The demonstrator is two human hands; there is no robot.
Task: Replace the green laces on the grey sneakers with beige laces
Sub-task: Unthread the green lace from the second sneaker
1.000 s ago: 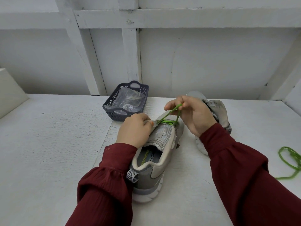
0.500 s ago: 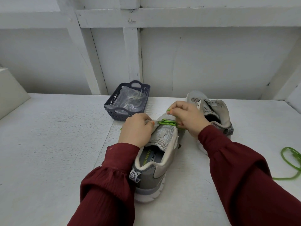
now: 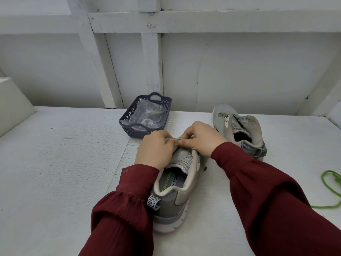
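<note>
Lowered from its lace pull, the right hand point(image 3: 201, 139) joins the left hand point(image 3: 155, 148) in pinching the near grey sneaker point(image 3: 180, 183) at its eyelets. It sits mid-table point(image 3: 55, 163) with open surface to the left, and a loose green lace point(image 3: 330, 182) lies at the right edge.

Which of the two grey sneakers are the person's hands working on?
The nearer sneaker, heel toward the camera: the left hand and right hand both grip its upper. The farther sneaker stands untouched behind, to the right.

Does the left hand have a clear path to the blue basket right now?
Probably yes: the basket sits just beyond the left hand, nothing between them, though it must first let go of the sneaker.
</note>
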